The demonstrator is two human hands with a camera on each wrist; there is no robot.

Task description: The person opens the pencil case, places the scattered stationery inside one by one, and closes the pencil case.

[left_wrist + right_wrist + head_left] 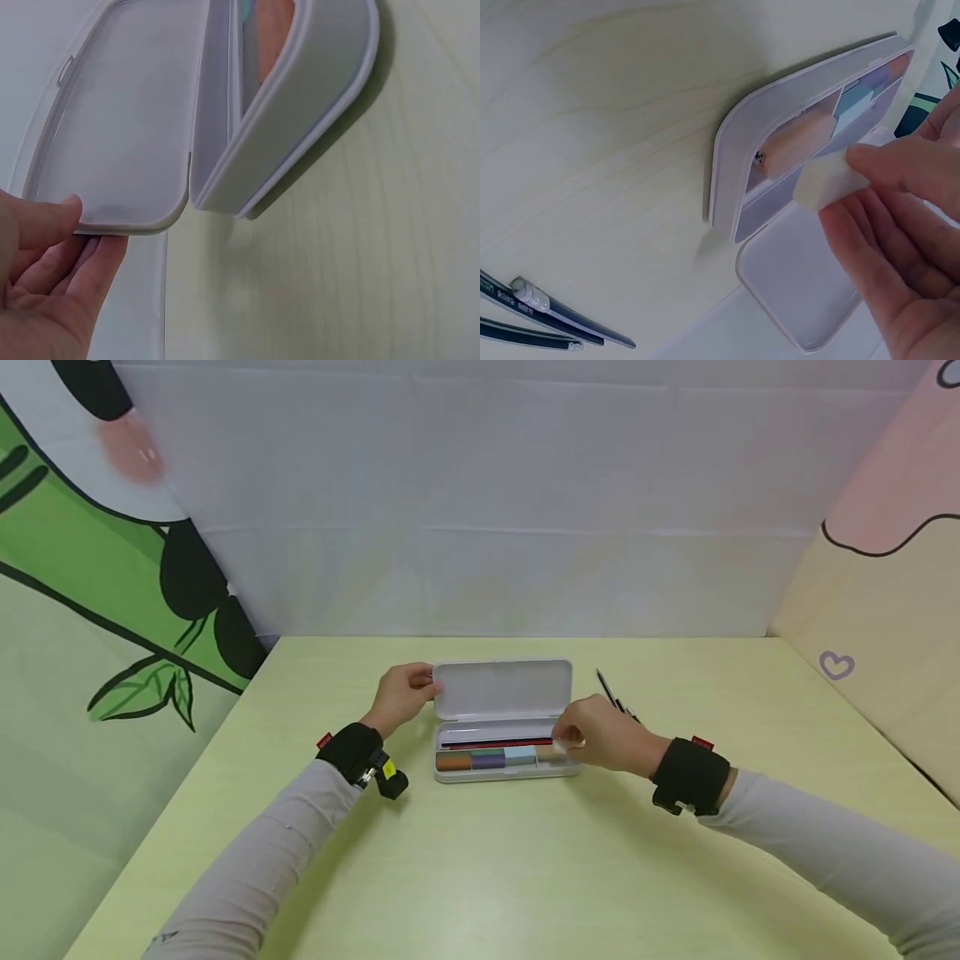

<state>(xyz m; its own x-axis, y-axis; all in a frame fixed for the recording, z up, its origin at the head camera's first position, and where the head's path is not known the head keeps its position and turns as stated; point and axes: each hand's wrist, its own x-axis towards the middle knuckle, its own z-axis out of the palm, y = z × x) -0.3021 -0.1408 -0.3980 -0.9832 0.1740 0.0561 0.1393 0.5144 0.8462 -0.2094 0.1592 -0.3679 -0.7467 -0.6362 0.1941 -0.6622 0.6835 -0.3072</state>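
A white pencil case (504, 779) lies on the table with its lid (502, 689) raised at the back. My left hand (401, 695) pinches the lid's left edge, thumb on the inner face and fingers behind, as the left wrist view shows. In the case's front compartment sit an orange block (453, 762), a purple block (487, 761), a light blue block (520, 755) and a peach block (801, 142). A dark and red pencil (495, 744) lies behind them. Over the case's right end, my right hand (609, 735) pinches a small white eraser-like block (829, 180).
Several dark pens or pencils (609, 691) lie on the table just beyond my right hand, seen larger as dark pens (551, 311) in the right wrist view. A pale cloth wall (487, 527) stands along the back edge of the light wood-look table (480, 868).
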